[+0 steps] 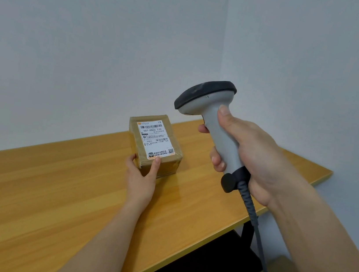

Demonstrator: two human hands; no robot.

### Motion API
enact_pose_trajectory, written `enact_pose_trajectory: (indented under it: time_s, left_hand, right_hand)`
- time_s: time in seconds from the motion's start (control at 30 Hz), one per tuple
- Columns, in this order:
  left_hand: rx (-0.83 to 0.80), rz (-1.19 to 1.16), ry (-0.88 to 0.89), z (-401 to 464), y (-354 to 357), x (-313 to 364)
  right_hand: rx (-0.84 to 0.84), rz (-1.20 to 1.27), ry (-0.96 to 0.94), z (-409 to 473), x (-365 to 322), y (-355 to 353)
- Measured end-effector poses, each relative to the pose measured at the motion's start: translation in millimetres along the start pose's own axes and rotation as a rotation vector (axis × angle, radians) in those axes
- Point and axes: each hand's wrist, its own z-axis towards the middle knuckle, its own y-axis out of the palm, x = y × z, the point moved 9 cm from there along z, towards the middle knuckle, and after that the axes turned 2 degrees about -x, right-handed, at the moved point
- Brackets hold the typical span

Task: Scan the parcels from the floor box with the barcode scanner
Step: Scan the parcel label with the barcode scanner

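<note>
Closest to me, right hand is wrapped tight round the scanner, which I think aims past the parcel that left hand pinches by its near corner on the table, risking a missed barcode.

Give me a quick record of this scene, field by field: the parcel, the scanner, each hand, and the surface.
parcel: brown taped box, white shipping label face up, resting on the table
scanner: grey handheld barcode scanner, dark head, raised above the table, right of the parcel
cable: grey cord hanging from the handle
left hand: gripping the parcel's near corner
right hand: wrapped around the scanner handle
surface: wooden table against a pale wall
</note>
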Motion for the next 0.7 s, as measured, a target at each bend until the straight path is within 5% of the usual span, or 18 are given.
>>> enact_pose_trajectory:
  time_s: [0.7]
  left_hand:
    - [-0.006, 0.013, -0.002, 3, 1, -4]
  right_hand:
    - [-0.079, 0.024, -0.05, -11, -12, 9]
